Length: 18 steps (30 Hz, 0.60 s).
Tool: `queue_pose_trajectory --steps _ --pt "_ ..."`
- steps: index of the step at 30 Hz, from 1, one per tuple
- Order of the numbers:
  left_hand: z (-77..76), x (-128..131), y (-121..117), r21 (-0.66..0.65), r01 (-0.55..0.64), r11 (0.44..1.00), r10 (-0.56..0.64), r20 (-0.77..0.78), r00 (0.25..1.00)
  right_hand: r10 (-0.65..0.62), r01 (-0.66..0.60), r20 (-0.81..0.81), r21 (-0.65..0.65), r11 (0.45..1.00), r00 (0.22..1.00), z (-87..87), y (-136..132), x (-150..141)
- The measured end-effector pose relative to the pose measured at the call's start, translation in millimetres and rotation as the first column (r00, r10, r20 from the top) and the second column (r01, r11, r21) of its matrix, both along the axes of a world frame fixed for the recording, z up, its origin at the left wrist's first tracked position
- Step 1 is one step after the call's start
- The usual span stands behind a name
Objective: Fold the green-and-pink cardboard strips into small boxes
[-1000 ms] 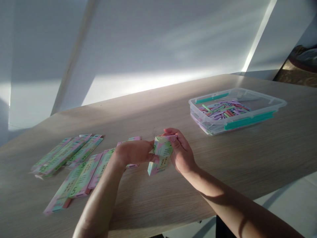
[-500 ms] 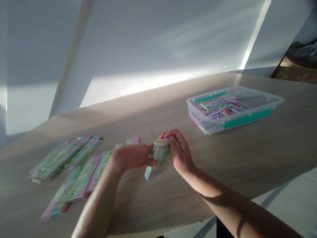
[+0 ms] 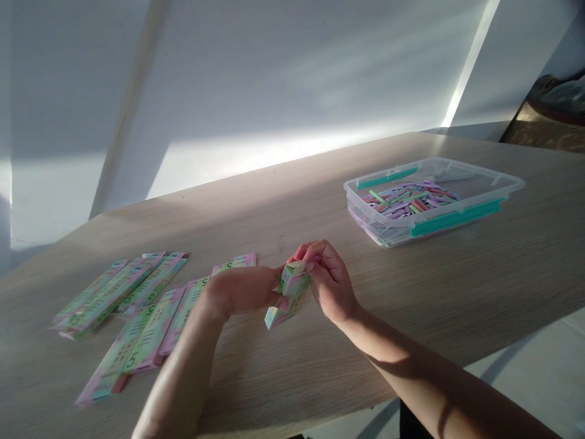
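A small pastel box [image 3: 296,285], printed in green, pink and blue, is tilted above the table between my two hands. My left hand [image 3: 256,289] grips its left side, with the thumb across the front. My right hand [image 3: 326,274] is at the top end, fingers and thumb pinched together on the end flap, which looks raised. The box's inside cannot be made out. Left of my forearm lie more flat packs of the same print [image 3: 153,329], and one pack [image 3: 244,260] shows partly behind my left wrist.
A clear plastic tub [image 3: 457,221] with teal clips stands at the right, holding many small pastel sticks [image 3: 411,198]. Another group of packs [image 3: 116,296] lies at the far left. The wooden table [image 3: 283,207] meets a white wall [image 3: 297,79] behind.
My right fingers have moved slightly left along the box's top and are now pinched at the flap. The box has shifted a little down and left. My left hand keeps its grip.
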<state>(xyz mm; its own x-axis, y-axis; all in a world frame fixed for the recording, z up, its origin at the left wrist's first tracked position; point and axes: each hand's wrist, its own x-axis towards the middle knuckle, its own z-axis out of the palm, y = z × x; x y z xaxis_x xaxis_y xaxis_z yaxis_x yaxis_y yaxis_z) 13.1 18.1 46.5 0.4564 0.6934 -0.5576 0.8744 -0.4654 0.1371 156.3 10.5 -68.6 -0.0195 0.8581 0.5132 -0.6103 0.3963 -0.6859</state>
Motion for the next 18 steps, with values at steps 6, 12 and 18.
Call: queue_pose_trajectory --steps 6,12,18 --pt "1.1 4 -3 0.017 -0.065 0.998 0.066 -0.088 0.994 -0.07 0.041 0.164 0.17 0.985 0.984 -4.6 -3 4" --pt "-2.2 0 -2 0.018 -0.068 0.998 0.07 -0.089 0.994 -0.126 0.004 0.33 0.346 0.938 0.935 -9.1 -5 10" --pt "-6.5 -5 1 0.031 -0.04 0.999 0.042 -0.044 0.998 -0.221 0.041 0.4 0.413 0.91 0.889 -12.1 -4 11"
